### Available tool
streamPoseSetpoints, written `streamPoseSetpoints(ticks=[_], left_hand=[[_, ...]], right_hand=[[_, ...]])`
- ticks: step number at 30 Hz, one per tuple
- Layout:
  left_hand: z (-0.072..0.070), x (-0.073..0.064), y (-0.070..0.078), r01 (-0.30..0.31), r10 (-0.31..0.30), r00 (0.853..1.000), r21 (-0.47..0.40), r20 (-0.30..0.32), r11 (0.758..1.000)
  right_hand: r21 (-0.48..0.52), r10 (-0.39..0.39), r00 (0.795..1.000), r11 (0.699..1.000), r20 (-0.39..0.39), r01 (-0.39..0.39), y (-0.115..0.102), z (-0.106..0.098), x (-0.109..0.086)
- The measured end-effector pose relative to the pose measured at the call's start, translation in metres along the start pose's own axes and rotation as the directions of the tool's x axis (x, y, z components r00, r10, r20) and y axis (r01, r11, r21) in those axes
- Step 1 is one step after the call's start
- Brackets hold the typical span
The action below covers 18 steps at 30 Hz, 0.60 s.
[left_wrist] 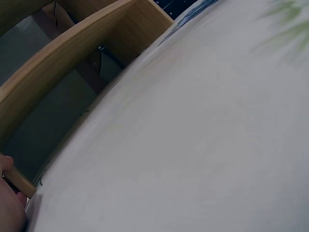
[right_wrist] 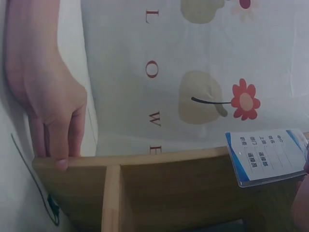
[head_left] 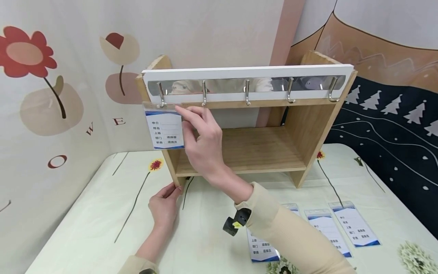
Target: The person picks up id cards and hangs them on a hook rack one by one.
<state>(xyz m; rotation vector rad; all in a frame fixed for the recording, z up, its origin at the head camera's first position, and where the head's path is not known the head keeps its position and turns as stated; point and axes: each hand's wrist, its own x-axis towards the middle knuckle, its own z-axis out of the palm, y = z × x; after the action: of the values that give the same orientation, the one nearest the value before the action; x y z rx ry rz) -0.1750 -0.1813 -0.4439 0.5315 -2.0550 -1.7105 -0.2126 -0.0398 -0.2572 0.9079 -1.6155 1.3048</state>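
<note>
My right hand pinches the upper right edge of a clear-sleeved name badge with white, blue-edged printing. The badge's clear top strip lies at the leftmost metal hook; whether the hook passes through its slot I cannot tell. In the right wrist view, the same badge stands out past the shelf's side. Low down, my left hand holds the front left leg of the wooden shelf. From the right wrist view, that left hand has its fingers over the leg's edge.
A white rail with several hooks runs across the shelf's top front. More name badges lie on the pale tablecloth at right: one badge, another badge, and a third badge partly under my right sleeve. Printed curtains hang behind.
</note>
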Motion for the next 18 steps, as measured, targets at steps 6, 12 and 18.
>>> streamPoseSetpoints(ticks=[6,12,18], left_hand=[[0.000,0.000,0.001,0.002,-0.002,1.000,0.012,0.011,1.000],[-0.001,-0.002,0.002,0.011,-0.011,1.000,0.008,0.018,1.000],[-0.001,-0.001,0.002,0.004,-0.004,1.000,-0.009,0.027,1.000]], right_hand=[[-0.010,-0.013,1.000,1.000,0.022,0.014,0.006,-0.017,-0.009],[-0.036,-0.028,0.998,0.999,0.061,0.031,0.014,-0.038,-0.024],[-0.056,0.039,0.994,0.998,0.103,-0.034,0.023,-0.065,-0.046]])
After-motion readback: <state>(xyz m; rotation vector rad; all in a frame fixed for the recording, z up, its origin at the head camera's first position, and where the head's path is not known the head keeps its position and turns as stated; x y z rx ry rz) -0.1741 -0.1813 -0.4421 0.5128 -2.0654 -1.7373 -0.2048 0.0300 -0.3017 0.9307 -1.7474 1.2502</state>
